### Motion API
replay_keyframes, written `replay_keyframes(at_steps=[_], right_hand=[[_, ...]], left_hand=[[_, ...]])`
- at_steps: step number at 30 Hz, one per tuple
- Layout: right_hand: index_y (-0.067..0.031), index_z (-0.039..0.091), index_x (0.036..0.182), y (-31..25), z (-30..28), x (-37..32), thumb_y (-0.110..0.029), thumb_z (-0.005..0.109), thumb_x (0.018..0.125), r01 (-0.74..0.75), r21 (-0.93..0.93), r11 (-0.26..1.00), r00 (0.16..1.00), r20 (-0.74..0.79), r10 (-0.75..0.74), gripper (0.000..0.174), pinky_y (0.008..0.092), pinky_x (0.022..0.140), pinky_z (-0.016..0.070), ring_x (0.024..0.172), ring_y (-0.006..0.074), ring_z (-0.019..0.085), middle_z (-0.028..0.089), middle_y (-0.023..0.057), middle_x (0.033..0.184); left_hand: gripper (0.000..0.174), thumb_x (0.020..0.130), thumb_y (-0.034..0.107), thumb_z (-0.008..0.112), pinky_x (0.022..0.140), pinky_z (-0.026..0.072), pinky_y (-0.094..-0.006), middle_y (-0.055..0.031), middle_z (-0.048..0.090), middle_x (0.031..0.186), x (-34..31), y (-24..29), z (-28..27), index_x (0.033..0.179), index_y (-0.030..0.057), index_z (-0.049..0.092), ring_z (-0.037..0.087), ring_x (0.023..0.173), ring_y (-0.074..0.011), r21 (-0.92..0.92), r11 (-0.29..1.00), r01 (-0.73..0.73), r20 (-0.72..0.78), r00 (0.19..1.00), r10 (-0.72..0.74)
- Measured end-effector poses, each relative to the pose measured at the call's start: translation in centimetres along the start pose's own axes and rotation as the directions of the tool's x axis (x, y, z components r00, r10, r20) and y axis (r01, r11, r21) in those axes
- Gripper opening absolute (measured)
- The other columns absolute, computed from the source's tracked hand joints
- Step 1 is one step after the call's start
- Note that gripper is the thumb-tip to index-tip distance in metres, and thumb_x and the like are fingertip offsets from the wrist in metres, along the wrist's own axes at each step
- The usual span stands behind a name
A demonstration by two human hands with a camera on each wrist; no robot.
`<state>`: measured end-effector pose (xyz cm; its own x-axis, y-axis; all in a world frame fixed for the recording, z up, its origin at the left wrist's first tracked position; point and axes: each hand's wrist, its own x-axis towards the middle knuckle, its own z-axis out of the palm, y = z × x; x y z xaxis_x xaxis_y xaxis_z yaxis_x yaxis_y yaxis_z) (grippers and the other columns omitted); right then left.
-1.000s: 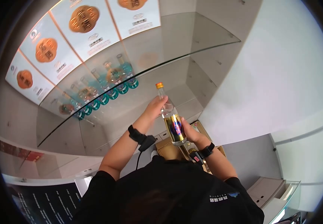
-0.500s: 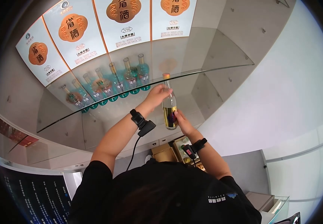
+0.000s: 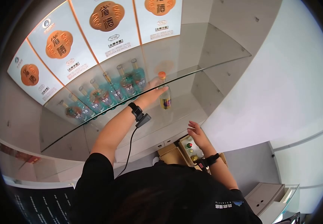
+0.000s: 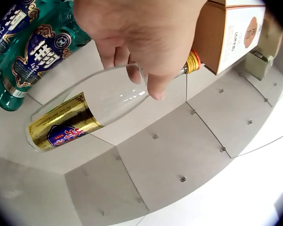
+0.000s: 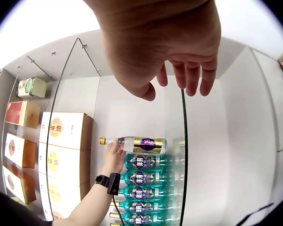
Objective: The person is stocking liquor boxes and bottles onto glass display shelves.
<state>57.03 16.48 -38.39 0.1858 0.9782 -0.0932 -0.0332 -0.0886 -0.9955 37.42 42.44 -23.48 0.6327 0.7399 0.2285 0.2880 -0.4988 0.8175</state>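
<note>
My left hand (image 3: 152, 95) grips the neck of a clear glass bottle (image 4: 66, 122), thumb on one side and fingers on the other. The bottle has an orange-gold cap (image 4: 193, 62) and a gold label with a blue patch. It stands at the end of a row of teal bottles (image 4: 40, 54), beside the nearest one. In the head view, my hand and the bottle's upper part show through a glass shelf (image 3: 191, 72). My right hand (image 3: 199, 136) hangs lower in front of the cabinet, fingers loosely extended, holding nothing.
Large white boxes with orange emblems (image 3: 107, 16) line the upper shelf behind the glass edge. Below my right hand, an opened carton (image 3: 185, 143) with bottles in it sits on the floor. A white curved panel (image 3: 251, 97) borders the cabinet on the right.
My left hand has carried the clear bottle away from my body into the cabinet, next to the teal row. My right hand has let go of its lower part and drawn back.
</note>
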Motion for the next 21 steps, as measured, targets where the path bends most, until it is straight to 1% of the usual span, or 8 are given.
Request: replay_keyframes(at_steps=[1,4,9,12,14,16,18,21], right_hand=[[-0.0056,0.037,0.141,0.0,-0.4,-0.6,-0.016,0.058,0.094,0.0,0.016,1.0,1.0,-0.013,0.0,0.053,0.0372,0.099,0.0435,0.118,0.0251,0.052,0.048,0.0165,0.135],[-0.0048,0.038,0.14,0.3,-1.1,-2.0,-0.013,0.057,0.094,-0.009,0.035,0.999,0.997,-0.073,0.011,0.05,0.0368,0.098,0.0443,0.116,0.0237,0.053,0.049,0.0153,0.134],[-0.0032,0.039,0.138,-0.3,-1.1,-3.7,-0.009,0.057,0.094,0.009,0.111,0.994,0.989,-0.145,0.007,0.048,0.0358,0.098,0.0442,0.116,0.0226,0.053,0.049,0.0142,0.133],[-0.0034,0.041,0.136,-0.4,-2.1,-4.4,-0.012,0.057,0.095,-0.013,0.1,0.995,0.987,-0.155,0.028,0.045,0.0341,0.099,0.0431,0.114,0.0196,0.053,0.05,0.0106,0.134],[-0.0037,0.041,0.137,0.3,-2.4,-4.6,-0.013,0.056,0.096,-0.022,0.109,0.994,0.987,-0.159,0.04,0.045,0.0339,0.098,0.044,0.115,0.0193,0.052,0.049,0.0096,0.134],[-0.0039,0.041,0.137,0.6,-2.6,-4.9,-0.014,0.055,0.096,-0.032,0.118,0.993,0.985,-0.162,0.051,0.044,0.0338,0.096,0.045,0.116,0.019,0.052,0.049,0.0086,0.133],[-0.004,0.044,0.134,0.6,-2.7,-5.4,-0.017,0.055,0.096,-0.093,0.115,0.989,0.982,-0.155,0.11,0.041,0.0321,0.094,0.0452,0.112,0.0168,0.052,0.052,0.0072,0.128],[-0.004,0.045,0.133,0.5,-2.4,-5.9,-0.018,0.056,0.096,-0.092,0.142,0.986,0.975,-0.19,0.118,0.04,0.031,0.092,0.0452,0.108,0.0154,0.053,0.053,0.0065,0.124]], left_hand=[[0.04,0.087,0.028,0.07,0.09,0.0464,-0.0319,-0.0111,0.067,0.111,0.4,0.3,-0.5,0.117,0.0038,0.058,0.061,0.105,-0.0207,0.009,1.0,-0.003,0.019,1.0,0.003],[0.041,0.086,0.025,0.071,0.092,0.0466,-0.0343,-0.0144,0.066,0.112,1.8,0.3,-1.6,0.116,0.0023,0.057,0.062,0.107,-0.0243,0.124,0.986,-0.111,-0.062,0.991,0.119],[0.04,0.086,0.025,0.071,0.092,0.0464,-0.0342,-0.0149,0.067,0.111,5.5,-2.5,-3.6,0.115,0.0006,0.058,0.062,0.107,-0.0257,0.14,0.979,-0.148,-0.026,0.988,0.153],[0.039,0.087,0.025,0.069,0.09,0.0468,-0.0349,-0.0153,0.067,0.108,6.9,-4.7,-4.3,0.115,-0.0005,0.059,0.063,0.104,-0.0272,0.181,0.971,-0.157,-0.05,0.984,0.168],[0.038,0.088,0.025,0.067,0.087,0.0475,-0.0362,-0.017,0.068,0.104,7.1,-4.8,-4.7,0.115,-0.0006,0.059,0.064,0.1,-0.0297,0.229,0.957,-0.177,-0.08,0.977,0.199],[0.038,0.089,0.026,0.067,0.087,0.0474,-0.0362,-0.0174,0.068,0.105,7.7,-5.4,-4.9,0.114,-0.0004,0.059,0.064,0.1,-0.0298,0.244,0.953,-0.181,-0.083,0.975,0.206],[0.038,0.089,0.028,0.067,0.087,0.0471,-0.0365,-0.0177,0.067,0.105,8.4,-6.4,-4.8,0.114,0.0004,0.059,0.063,0.101,-0.0294,0.248,0.954,-0.168,-0.118,0.972,0.202],[0.041,0.089,0.032,0.067,0.087,0.0475,-0.037,-0.018,0.067,0.106,9.9,-6.9,-4.7,0.115,0.0012,0.059,0.063,0.101,-0.0304,0.233,0.948,-0.215,-0.095,0.965,0.242]])
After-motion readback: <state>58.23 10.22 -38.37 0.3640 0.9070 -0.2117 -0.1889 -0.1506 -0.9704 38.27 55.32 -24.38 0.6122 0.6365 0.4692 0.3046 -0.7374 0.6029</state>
